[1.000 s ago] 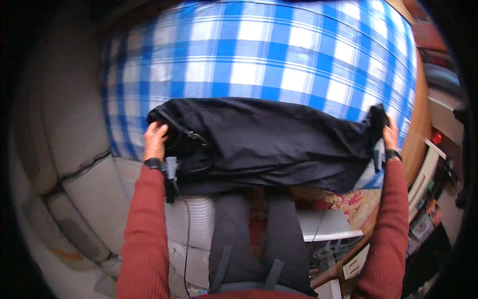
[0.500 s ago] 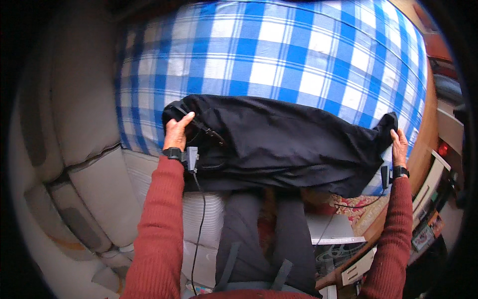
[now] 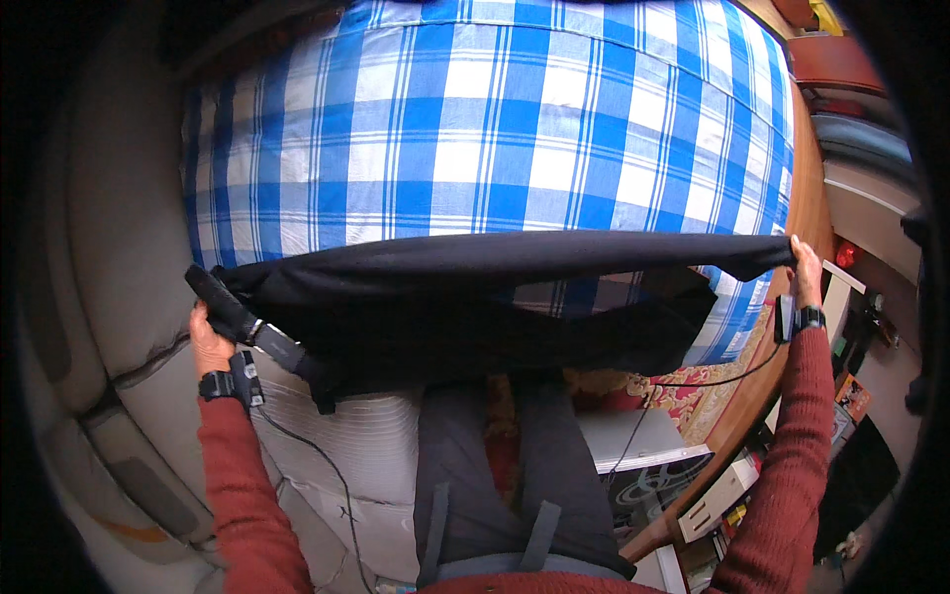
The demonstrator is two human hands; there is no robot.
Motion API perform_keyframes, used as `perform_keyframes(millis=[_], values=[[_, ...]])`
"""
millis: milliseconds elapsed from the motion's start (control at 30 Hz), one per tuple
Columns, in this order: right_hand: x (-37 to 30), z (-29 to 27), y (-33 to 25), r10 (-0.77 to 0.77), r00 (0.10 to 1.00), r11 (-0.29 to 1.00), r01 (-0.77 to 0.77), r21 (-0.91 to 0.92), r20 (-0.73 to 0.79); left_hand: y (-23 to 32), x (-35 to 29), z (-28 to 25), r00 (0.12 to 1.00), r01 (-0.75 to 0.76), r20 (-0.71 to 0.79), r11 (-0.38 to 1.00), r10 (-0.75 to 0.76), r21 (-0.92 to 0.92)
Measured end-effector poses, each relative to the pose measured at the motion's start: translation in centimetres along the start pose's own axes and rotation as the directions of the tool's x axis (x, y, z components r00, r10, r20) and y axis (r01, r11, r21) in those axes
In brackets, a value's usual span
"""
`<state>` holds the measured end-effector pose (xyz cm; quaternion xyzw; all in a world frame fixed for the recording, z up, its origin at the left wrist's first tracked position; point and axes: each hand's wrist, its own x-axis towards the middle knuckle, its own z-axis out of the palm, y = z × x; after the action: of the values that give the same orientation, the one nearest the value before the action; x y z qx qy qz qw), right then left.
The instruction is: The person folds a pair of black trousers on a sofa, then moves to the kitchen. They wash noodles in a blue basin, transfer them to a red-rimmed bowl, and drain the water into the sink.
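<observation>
A pair of black trousers (image 3: 445, 262) is stretched sideways in front of me, waist end at the left and leg end at the right. My left hand (image 3: 211, 342) grips the waist end, where a dark belt (image 3: 280, 346) with a shiny metal piece shows; most of its fingers are hidden behind the cloth. At the far right my right hand (image 3: 807, 272) is closed on the end of the upper leg. The lower leg hangs slack beneath it, and checked cloth shows through the gap between the legs.
A blue and white checked cloth (image 3: 485, 139) covers the surface ahead. Grey sofa cushions (image 3: 148, 426) line the left. A patterned rug (image 3: 693, 401) and a white-edged box (image 3: 643, 445) lie below. Cables (image 3: 332, 470) run from devices on both wrists. Cluttered shelves stand at right.
My left hand has moved left and down, drawing the waist end outward. The right hand has risen slightly. The trousers are now pulled taut along the top, with a gap opened between the legs.
</observation>
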<state>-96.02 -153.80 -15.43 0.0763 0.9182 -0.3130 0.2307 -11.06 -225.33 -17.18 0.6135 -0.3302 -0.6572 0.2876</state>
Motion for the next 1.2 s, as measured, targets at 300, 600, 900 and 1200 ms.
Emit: perform_keyframes(millis=[300,600,900,1200], values=[[8.4,14.6,-13.7,-0.294,0.955,0.942,0.298,0.152,-0.05,2.6,13.4,4.0,1.0,0.007,-0.02,0.987,-0.01,-0.163],[-7.2,11.3,15.2,-0.122,0.984,0.951,0.153,-0.268,0.129,-12.6,-1.9,-1.3,0.996,0.035,-0.09,0.789,0.026,0.614],[-17.6,12.7,21.5,-0.056,0.998,0.986,0.051,-0.16,-0.022,-16.6,-4.6,-6.5,0.982,0.133,-0.039,0.538,-0.183,0.832],[-10.1,14.3,16.5,-0.003,0.994,0.972,0.028,-0.233,0.105,-10.8,-8.3,-3.4,0.951,0.055,0.147,0.617,-0.272,0.785]])
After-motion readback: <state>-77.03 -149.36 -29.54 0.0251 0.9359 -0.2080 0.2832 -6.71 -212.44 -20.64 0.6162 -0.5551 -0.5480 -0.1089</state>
